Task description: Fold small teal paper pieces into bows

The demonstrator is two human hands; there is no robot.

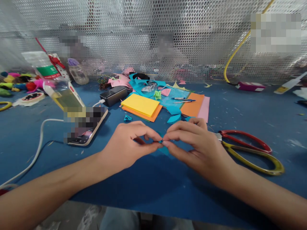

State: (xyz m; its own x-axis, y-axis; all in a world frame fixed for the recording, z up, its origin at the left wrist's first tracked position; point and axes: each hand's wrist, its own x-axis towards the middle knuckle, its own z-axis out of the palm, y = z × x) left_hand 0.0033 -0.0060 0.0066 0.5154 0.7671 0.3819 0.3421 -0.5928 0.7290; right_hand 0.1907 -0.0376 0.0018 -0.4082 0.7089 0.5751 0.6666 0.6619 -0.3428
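Observation:
Fingertip to fingertip over the blue table, my left hand (133, 140) and my right hand (192, 143) pinch a small piece of blue paper (164, 150). Most of the paper is hidden behind the fingers, so its folded shape cannot be made out. Just beyond the hands lie blue paper cut-outs (174, 119) and a small folded blue piece (128, 118). A stack of yellow and orange paper (140, 104) sits behind my left hand. Large scissors with red and yellow handles (254, 159) rest beside my right wrist, their blades mostly covered by that hand.
A phone (96, 126) leans by a plastic bottle (64, 92) at left, near a white cable (39, 150) and a black box (114, 95). Orange sheets (192, 103), pens (183, 101) and paper scraps lie farther back. Perforated metal mesh (134, 19) closes off the far side.

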